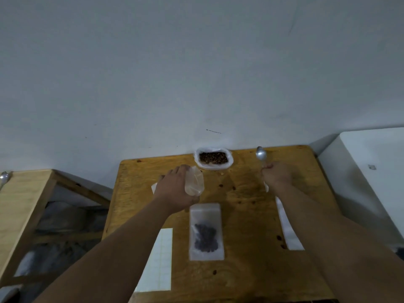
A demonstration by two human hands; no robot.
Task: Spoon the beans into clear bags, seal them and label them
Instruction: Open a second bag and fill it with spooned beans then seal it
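Head view: both forearms reach out over a wooden table (pixel 251 215), pale wall behind it.
Left hand (pixel 175 186): grasping an empty clear bag (pixel 194 181), fingers wrapped round it, bag raised off the table just near of the bean container.
Right hand (pixel 276 176): clenched round the handle of a metal spoon (pixel 261 154), bowl pointing far, looks empty.
Beans (pixel 213 158): dark pile in a white container (pixel 230 159) at the far edge of the table, between the two hands.
Filled bag (pixel 206 231): lies flat mid-table, near of the left hand, dark beans in its lower half; sealed or not, cannot tell.
Label sheet (pixel 158 259): white gridded sheet, near left of the table, partly under the left forearm.
White strip (pixel 288 228): right side of the table, partly hidden by the right forearm; what it is, cannot tell.
Left of table: wooden shelf unit (pixel 24 193), a second spoon (pixel 4 178) at its far left corner.
Right of table: white boxy unit (pixel 371 171).
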